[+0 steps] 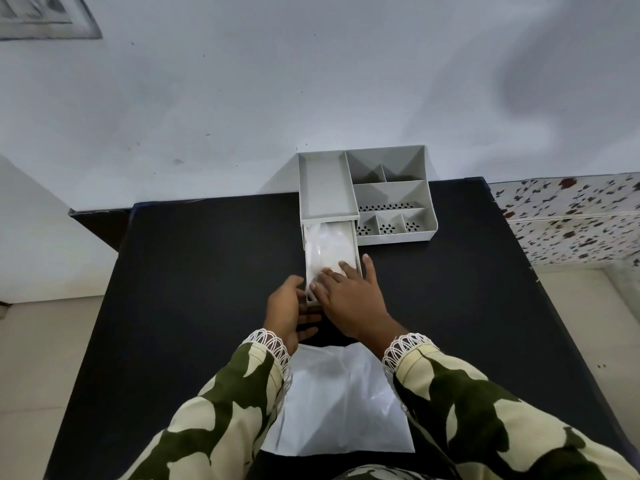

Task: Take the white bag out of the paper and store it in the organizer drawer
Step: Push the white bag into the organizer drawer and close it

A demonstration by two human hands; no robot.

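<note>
A grey organizer point(391, 194) with several compartments stands at the far edge of the black table. Its drawer point(356, 244) is pulled out toward me. A white bag point(329, 245) lies inside the drawer. My right hand point(349, 296) lies flat over the drawer's near end, fingers spread and touching the bag. My left hand point(287, 310) curls around the drawer's front left corner. The white paper point(343, 400) lies flat on the table between my forearms, close to me.
The black table point(194, 271) stretches left and right of the organizer. A pale wall rises behind it. A floral-patterned surface point(571, 216) lies to the right, beyond the table's edge. Pale floor shows on both sides.
</note>
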